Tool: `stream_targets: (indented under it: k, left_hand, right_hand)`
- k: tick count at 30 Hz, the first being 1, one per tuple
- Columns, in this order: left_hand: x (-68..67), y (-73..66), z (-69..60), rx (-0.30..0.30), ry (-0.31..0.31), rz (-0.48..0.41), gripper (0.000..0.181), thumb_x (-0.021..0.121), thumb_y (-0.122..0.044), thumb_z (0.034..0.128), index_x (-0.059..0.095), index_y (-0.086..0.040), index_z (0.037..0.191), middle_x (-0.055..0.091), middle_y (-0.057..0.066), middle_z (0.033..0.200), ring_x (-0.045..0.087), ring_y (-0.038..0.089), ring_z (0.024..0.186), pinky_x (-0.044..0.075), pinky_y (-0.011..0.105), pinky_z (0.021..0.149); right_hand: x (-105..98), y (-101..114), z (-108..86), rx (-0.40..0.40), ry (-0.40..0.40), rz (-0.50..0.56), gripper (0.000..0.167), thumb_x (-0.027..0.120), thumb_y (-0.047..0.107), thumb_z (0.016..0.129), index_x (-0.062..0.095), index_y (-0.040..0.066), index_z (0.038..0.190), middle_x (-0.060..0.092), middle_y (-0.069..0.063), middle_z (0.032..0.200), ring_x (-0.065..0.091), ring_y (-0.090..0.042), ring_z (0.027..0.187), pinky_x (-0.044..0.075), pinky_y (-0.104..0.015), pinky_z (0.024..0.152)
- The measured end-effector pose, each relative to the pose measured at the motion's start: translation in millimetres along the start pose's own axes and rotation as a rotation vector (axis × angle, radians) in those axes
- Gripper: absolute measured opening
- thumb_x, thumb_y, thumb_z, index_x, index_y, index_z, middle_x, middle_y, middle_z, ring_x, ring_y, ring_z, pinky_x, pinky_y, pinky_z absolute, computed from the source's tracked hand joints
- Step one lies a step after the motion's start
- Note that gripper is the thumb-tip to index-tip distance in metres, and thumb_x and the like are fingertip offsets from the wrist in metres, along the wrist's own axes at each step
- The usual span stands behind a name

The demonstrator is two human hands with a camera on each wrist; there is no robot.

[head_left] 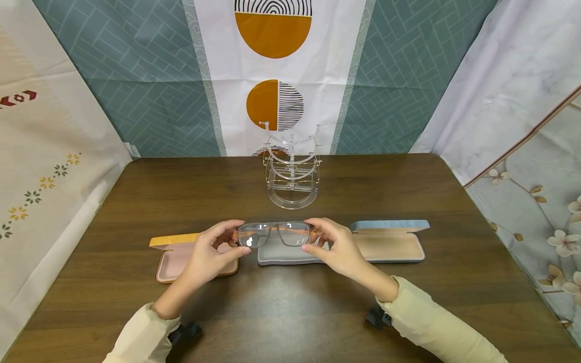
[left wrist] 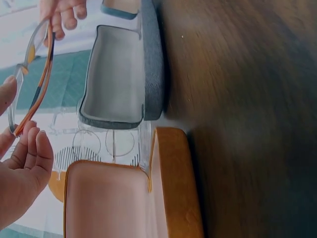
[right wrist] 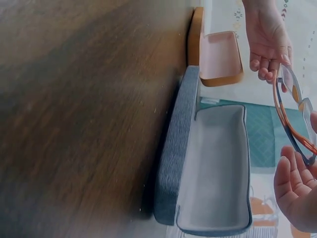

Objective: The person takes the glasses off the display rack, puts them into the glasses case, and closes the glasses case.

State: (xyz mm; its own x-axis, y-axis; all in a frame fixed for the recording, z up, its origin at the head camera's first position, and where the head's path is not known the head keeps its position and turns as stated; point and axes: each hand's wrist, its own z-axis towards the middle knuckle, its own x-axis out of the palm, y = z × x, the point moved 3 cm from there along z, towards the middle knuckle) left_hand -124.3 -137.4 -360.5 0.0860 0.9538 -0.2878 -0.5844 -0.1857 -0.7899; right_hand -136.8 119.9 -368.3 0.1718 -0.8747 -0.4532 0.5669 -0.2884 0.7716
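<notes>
A pair of clear-framed glasses [head_left: 274,235] with orange and dark temples, seen folded in both wrist views, is held level above the cases. My left hand [head_left: 213,250] pinches one end of the frame between thumb and fingers. At the other end my right hand [head_left: 338,248] grips it the same way. Under the glasses lies an open grey case [head_left: 283,256], partly hidden by them. Behind my left hand an orange case [head_left: 176,264] with a pink lining stands open. A blue case [head_left: 395,246] with a beige lining is open beyond my right hand.
A clear tiered display stand [head_left: 292,199] stands at the back middle of the wooden table [head_left: 190,186], with thin gold-coloured frames on its lower tiers. Patterned cloth [head_left: 159,101] hangs behind the table, and light cloths hang at both sides.
</notes>
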Motion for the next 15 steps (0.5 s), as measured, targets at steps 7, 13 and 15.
stream_targets:
  k: [7,13,15]
  left_hand:
    - [-10.2,12.9,-10.0,-0.016,-0.006,0.013,0.052,0.074,0.017,0.0608,0.057,0.010,0.109,0.056,0.011,0.079,0.053,0.013,0.067,0.047,0.019,0.061]
    - [-17.9,13.4,-15.0,-0.028,-0.034,0.015,0.052,0.073,0.021,0.0588,0.057,0.013,0.107,0.057,0.018,0.077,0.053,0.014,0.066,0.046,0.018,0.060]
    - [-19.9,10.5,-15.5,-0.033,-0.046,0.021,0.052,0.071,0.024,0.0571,0.056,0.014,0.106,0.056,0.020,0.076,0.053,0.015,0.066,0.046,0.018,0.059]
  right_hand:
    - [9.9,5.5,4.7,-0.014,0.003,0.003,0.043,0.074,0.002,0.074,0.057,-0.004,0.113,0.062,-0.008,0.082,0.060,-0.019,0.071,0.050,-0.029,0.058]
    - [18.2,8.0,9.6,-0.007,0.016,0.029,0.044,0.074,0.004,0.074,0.057,-0.005,0.113,0.062,-0.011,0.085,0.061,-0.021,0.073,0.050,-0.029,0.059]
    - [21.0,7.4,10.8,0.000,0.021,0.025,0.044,0.074,0.005,0.074,0.057,-0.004,0.114,0.062,-0.010,0.085,0.061,-0.020,0.074,0.050,-0.028,0.060]
